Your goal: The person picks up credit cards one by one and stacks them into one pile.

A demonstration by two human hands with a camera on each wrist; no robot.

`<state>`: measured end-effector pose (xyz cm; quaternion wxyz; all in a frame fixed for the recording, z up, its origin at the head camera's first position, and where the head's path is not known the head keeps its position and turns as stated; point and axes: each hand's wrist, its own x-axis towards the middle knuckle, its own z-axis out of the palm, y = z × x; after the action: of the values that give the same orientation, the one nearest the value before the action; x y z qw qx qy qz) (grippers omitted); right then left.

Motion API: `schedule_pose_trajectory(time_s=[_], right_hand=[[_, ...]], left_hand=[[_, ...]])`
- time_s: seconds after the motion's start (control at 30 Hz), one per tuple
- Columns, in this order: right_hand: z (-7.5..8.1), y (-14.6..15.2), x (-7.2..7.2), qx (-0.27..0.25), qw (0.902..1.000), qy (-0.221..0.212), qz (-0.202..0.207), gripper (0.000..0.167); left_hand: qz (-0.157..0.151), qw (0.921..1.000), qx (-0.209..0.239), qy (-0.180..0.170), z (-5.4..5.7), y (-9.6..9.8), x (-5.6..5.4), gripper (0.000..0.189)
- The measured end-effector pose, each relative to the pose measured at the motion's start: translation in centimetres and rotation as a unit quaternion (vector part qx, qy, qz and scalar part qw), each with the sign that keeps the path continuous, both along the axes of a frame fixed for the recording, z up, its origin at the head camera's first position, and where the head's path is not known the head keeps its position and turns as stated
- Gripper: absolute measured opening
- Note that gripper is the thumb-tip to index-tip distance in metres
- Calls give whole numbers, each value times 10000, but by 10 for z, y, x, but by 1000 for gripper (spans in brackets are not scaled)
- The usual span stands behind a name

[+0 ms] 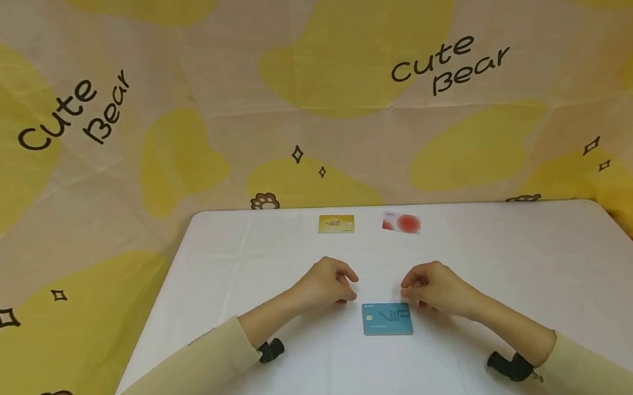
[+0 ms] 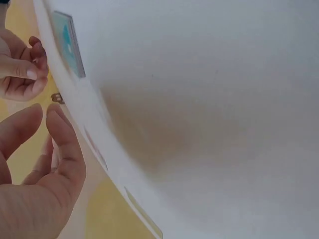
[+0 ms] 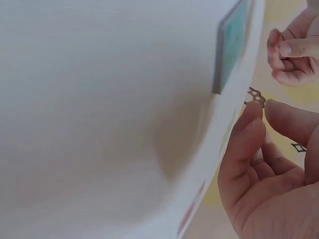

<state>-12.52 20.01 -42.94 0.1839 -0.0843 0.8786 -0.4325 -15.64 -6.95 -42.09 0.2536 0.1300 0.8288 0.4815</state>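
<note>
A blue bank-style card (image 1: 387, 319) with a chip and large dark lettering lies flat on the white table (image 1: 289, 384). Its edge looks thick in both wrist views, perhaps a small stack; I cannot tell. My left hand (image 1: 327, 282) hovers to the upper left of this card, fingers loosely bent, holding nothing. Over by the card's upper right corner is my right hand (image 1: 440, 288), also with bent fingers. In the right wrist view a narrow gap separates its thumb and forefinger tips (image 3: 253, 130), with nothing held. Both hands appear raised off the tabletop.
Farther back on the table lie a yellow card (image 1: 336, 223) and a white card with red circles (image 1: 401, 222), side by side with a gap between. A patterned yellow and beige cloth (image 1: 336, 43) hangs behind the table's far edge.
</note>
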Motion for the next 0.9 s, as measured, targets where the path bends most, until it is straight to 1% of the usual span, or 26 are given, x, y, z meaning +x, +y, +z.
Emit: schedule_pose_trajectory(time_s=[0.27, 0.43, 0.6, 0.77, 0.9], right_hand=[[14, -2, -11, -95, 9998, 156, -117, 13], [18, -2, -18, -196, 9991, 360, -148, 17], [19, -4, -26, -243, 9973, 635, -278, 21], [20, -11, -34, -388, 9953, 808, -369, 28], [19, -15, -41, -541, 9938, 866, -449, 33]], left_hand=[[111, 9989, -95, 440, 9, -10, -7, 32], [259, 9972, 84, 689, 15, -14, -11, 33], [483, 9951, 316, 803, 19, -19, -16, 36], [732, 9918, 230, 1025, 19, -25, -23, 35], [877, 9893, 256, 1140, 18, -29, -30, 34]])
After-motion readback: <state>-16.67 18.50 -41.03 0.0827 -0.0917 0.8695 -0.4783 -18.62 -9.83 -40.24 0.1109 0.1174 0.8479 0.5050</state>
